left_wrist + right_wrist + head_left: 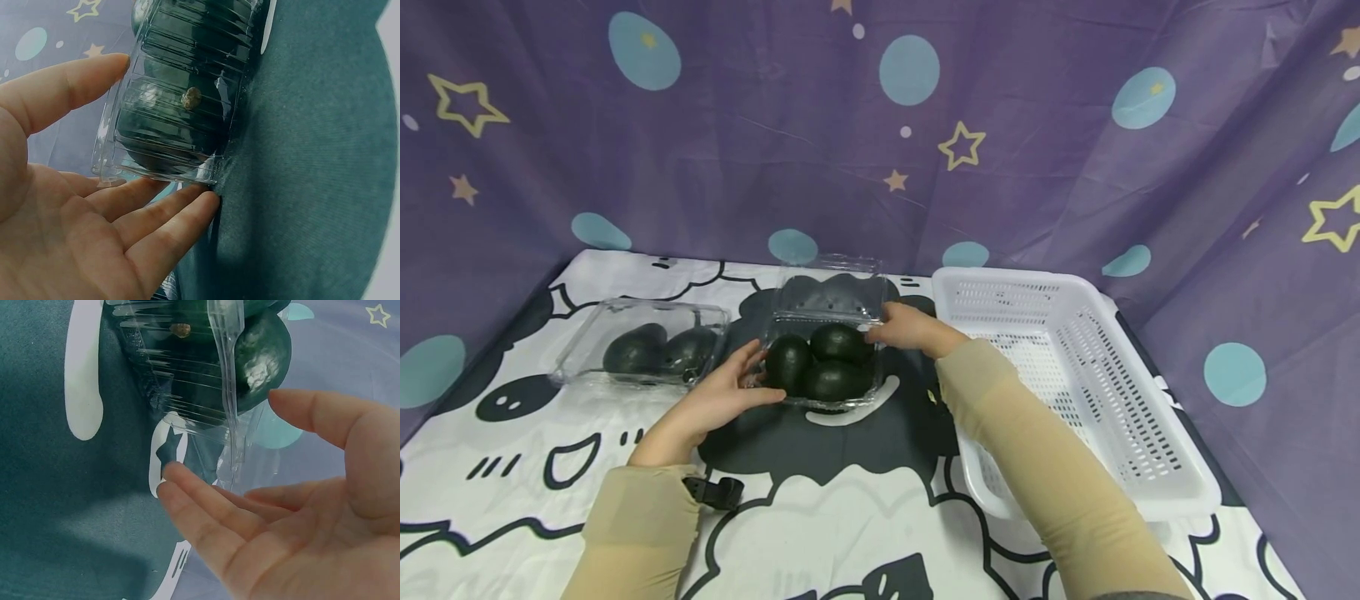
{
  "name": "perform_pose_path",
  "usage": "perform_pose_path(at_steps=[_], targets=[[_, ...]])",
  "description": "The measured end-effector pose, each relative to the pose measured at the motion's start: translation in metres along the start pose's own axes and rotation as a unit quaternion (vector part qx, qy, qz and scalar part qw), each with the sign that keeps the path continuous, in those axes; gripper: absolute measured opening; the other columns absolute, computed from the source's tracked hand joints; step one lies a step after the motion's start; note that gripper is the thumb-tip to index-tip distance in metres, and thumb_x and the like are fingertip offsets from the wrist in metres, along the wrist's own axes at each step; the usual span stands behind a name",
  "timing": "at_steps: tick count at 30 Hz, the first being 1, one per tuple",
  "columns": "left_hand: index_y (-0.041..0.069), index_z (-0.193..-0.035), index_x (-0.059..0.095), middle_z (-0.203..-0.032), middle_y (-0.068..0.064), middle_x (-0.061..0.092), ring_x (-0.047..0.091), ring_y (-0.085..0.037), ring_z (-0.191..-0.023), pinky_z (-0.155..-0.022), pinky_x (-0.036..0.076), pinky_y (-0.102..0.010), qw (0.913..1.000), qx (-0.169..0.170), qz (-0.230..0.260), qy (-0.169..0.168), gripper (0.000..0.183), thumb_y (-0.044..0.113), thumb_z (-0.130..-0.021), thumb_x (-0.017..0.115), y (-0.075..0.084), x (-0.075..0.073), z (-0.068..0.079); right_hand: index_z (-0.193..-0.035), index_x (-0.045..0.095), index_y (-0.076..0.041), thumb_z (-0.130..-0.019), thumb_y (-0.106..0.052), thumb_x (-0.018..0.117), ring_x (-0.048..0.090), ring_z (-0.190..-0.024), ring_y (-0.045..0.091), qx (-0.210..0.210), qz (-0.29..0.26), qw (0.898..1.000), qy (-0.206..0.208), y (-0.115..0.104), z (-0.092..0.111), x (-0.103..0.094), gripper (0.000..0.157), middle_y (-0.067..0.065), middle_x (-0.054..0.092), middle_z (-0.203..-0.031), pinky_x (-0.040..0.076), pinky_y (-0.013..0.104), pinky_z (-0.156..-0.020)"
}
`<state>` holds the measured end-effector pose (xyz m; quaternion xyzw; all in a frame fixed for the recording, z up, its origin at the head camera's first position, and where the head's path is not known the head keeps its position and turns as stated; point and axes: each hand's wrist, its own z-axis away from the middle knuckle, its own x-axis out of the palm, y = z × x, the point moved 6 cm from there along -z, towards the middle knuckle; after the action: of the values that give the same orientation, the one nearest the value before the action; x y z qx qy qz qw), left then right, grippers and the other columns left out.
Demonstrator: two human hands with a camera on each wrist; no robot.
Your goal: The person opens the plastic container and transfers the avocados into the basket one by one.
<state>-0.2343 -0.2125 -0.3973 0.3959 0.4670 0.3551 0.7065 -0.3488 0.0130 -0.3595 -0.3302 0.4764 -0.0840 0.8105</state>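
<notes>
A clear plastic clamshell box (767, 398) stands mid-table with its lid (831, 292) raised at the back. Three dark green avocados (837, 381) sit inside it. My left hand (721, 400) is at the box's left side; in the left wrist view its fingers (175, 231) extend along the end wall and the thumb is near the rim. On the other side is my right hand (910, 327), thumb beside an avocado (265, 359). Its fingers (206, 515) reach out, fairly straight, beside the box's right end in the right wrist view.
Left of the box lies another clear clamshell (580, 342), closed over dark avocados (636, 348). A white perforated plastic basket (1150, 433) stands on the right, partly behind my right sleeve. A patterned cloth (850, 517) covers the table; a purple curtain (737, 150) hangs behind.
</notes>
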Motion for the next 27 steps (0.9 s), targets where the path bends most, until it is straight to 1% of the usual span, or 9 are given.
perform_pose_path(at_steps=[3, 5, 7, 8, 10, 12, 16, 23, 27], targets=[[0.006, -0.158, -0.01, -0.165, -0.025, 0.004, 0.016, -0.05, -0.148, -0.115, 0.022, -0.068, 1.0, 0.002, -0.001, 0.001, 0.103, 0.029, -0.094, 0.067, 0.0001, -0.0003, 0.0001, -0.151, 0.029, 0.007, -0.095, -0.026, 0.058, 0.054, -0.125, 0.032, 0.003, -0.002, 1.0, -0.015, 0.0001, 0.0009, 0.0019, 0.071, 0.023, 0.046, -0.146, 0.046, 0.043, -0.104], [0.005, -0.158, -0.01, -0.165, -0.025, 0.004, 0.016, -0.05, -0.148, -0.115, 0.022, -0.068, 1.0, 0.002, 0.0, 0.002, 0.104, 0.029, -0.094, 0.068, 0.0006, -0.0002, 0.0003, -0.149, 0.033, 0.008, -0.094, -0.026, 0.059, 0.059, -0.115, 0.03, 0.003, 0.003, 1.0, -0.02, 0.0005, 0.0003, 0.0026, 0.069, 0.024, 0.05, -0.141, 0.049, 0.041, -0.1], [0.005, -0.158, -0.01, -0.165, -0.025, 0.004, 0.017, -0.05, -0.148, -0.115, 0.023, -0.067, 1.0, 0.003, 0.0, 0.004, 0.104, 0.028, -0.094, 0.068, 0.0009, -0.0004, 0.0002, -0.147, 0.035, 0.009, -0.094, -0.025, 0.059, 0.062, -0.101, 0.027, 0.003, 0.006, 1.0, -0.022, 0.0003, -0.0006, 0.0031, 0.068, 0.023, 0.056, -0.131, 0.052, 0.039, -0.091], [0.005, -0.158, -0.01, -0.165, -0.025, 0.004, 0.017, -0.05, -0.148, -0.115, 0.023, -0.067, 1.0, 0.003, 0.0, 0.004, 0.104, 0.028, -0.094, 0.068, 0.001, -0.0005, 0.0001, -0.147, 0.034, 0.009, -0.094, -0.025, 0.06, 0.063, -0.1, 0.026, 0.005, 0.006, 1.0, -0.023, 0.0006, -0.0013, 0.0034, 0.068, 0.022, 0.058, -0.129, 0.052, 0.039, -0.09], [0.005, -0.158, -0.01, -0.165, -0.025, 0.004, 0.017, -0.05, -0.148, -0.115, 0.023, -0.067, 1.0, 0.003, -0.001, 0.005, 0.104, 0.028, -0.094, 0.068, 0.001, -0.0005, 0.0001, -0.15, 0.03, 0.009, -0.094, -0.025, 0.06, 0.063, -0.105, 0.027, 0.01, 0.004, 1.0, -0.03, 0.0015, -0.0019, 0.0043, 0.071, 0.023, 0.056, -0.133, 0.053, 0.039, -0.093], [0.005, -0.158, -0.01, -0.165, -0.025, 0.005, 0.018, -0.05, -0.148, -0.114, 0.023, -0.068, 1.0, 0.003, -0.003, 0.006, 0.103, 0.028, -0.094, 0.068, 0.0008, -0.0007, 0.0002, -0.153, 0.022, 0.008, -0.095, -0.025, 0.059, 0.063, -0.113, 0.03, 0.014, -0.002, 0.999, -0.036, 0.0021, -0.0021, 0.0052, 0.077, 0.023, 0.053, -0.14, 0.052, 0.039, -0.097], [0.005, -0.158, -0.009, -0.165, -0.025, 0.006, 0.019, -0.05, -0.147, -0.114, 0.023, -0.068, 1.0, 0.002, -0.006, 0.007, 0.103, 0.029, -0.094, 0.068, 0.0006, -0.0006, 0.0003, -0.155, 0.018, 0.007, -0.096, -0.025, 0.058, 0.06, -0.121, 0.033, 0.014, -0.006, 0.999, -0.047, 0.0027, -0.0018, 0.0069, 0.078, 0.024, 0.049, -0.145, 0.05, 0.04, -0.102], [0.005, -0.158, -0.01, -0.165, -0.025, 0.005, 0.019, -0.05, -0.147, -0.114, 0.023, -0.068, 0.9999, 0.001, -0.006, 0.008, 0.103, 0.028, -0.094, 0.068, 0.0005, 0.0001, 0.0, -0.156, 0.017, 0.003, -0.097, -0.027, 0.059, 0.045, -0.139, 0.032, 0.003, 0.044, 0.998, -0.043, 0.002, -0.0016, 0.007, 0.079, 0.02, 0.034, -0.158, 0.04, 0.043, -0.113], [0.005, -0.158, -0.01, -0.164, -0.026, 0.005, 0.02, -0.05, -0.147, -0.114, 0.024, -0.068, 0.9999, -0.001, -0.008, 0.007, 0.104, 0.028, -0.094, 0.068, 0.0011, 0.0008, -0.0004, -0.156, 0.022, 0.0, -0.097, -0.026, 0.06, 0.047, -0.138, 0.032, -0.007, 0.065, 0.997, -0.033, 0.0007, -0.0013, 0.0052, 0.075, 0.02, 0.04, -0.155, 0.042, 0.044, -0.112]])
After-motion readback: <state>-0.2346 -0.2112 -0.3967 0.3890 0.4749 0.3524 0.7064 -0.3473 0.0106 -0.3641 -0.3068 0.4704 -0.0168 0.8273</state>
